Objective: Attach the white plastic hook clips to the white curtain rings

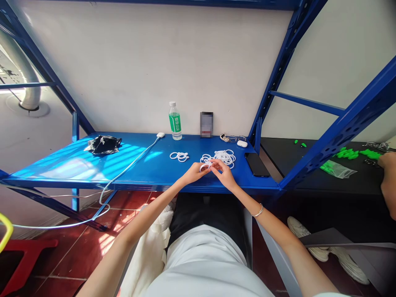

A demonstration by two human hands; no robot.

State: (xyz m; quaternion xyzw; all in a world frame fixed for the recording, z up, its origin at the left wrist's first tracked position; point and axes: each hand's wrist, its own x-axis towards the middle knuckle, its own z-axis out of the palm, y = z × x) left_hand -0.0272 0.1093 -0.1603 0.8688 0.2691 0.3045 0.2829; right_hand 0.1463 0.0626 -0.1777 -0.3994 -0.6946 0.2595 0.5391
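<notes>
My left hand (194, 173) is closed on a white plastic ring (203, 167) above the front part of the blue shelf top (148, 169). From the other side, my right hand (225, 174) pinches at the same ring, thumb and fingertips together. The fingers cover part of the ring. Just beyond my right hand lies a heap of similar white rings (228, 154), some overlapping. A smaller group of white rings (179, 156) rests apart from it, to the left.
A green-labelled water bottle (175, 121) and a propped phone (206, 124) stand by the wall. Glasses (236, 138), a white case (242, 144) and a dark phone (257, 164) lie right. A white cable (133, 161) crosses left, near a black plastic bag (103, 145). Another person's hand (389, 177) appears far right.
</notes>
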